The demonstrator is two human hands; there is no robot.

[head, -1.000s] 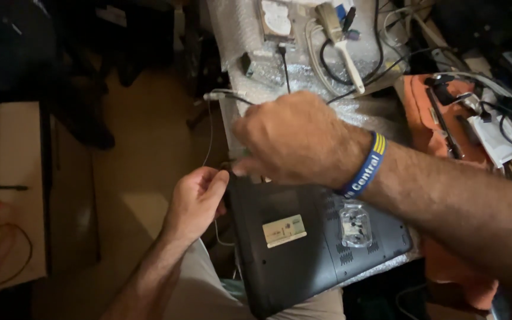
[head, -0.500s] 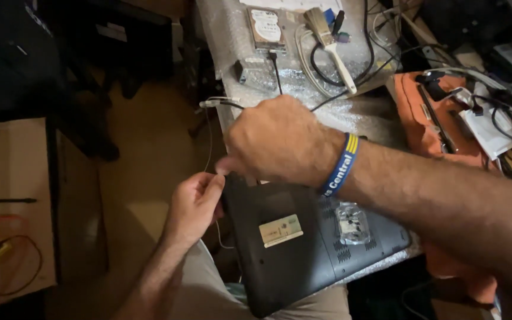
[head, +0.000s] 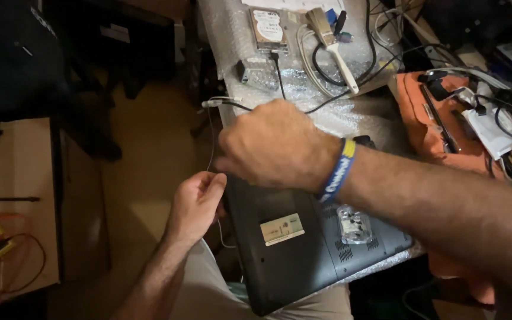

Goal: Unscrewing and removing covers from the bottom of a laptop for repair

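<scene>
L hand (head: 195,201) comes up from below, fingers curled, thumb pinched to index. R hand (head: 277,145) reaches across, knuckles up, fingers curled under.

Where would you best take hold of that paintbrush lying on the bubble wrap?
Grip the paintbrush by its long pale handle, coming down from above. It lies flat on the bubble wrap, bristles pointing away, so the slim handle is the free part that fingers can close across. Cables run close beside it, so pinch near the handle's middle.
</scene>
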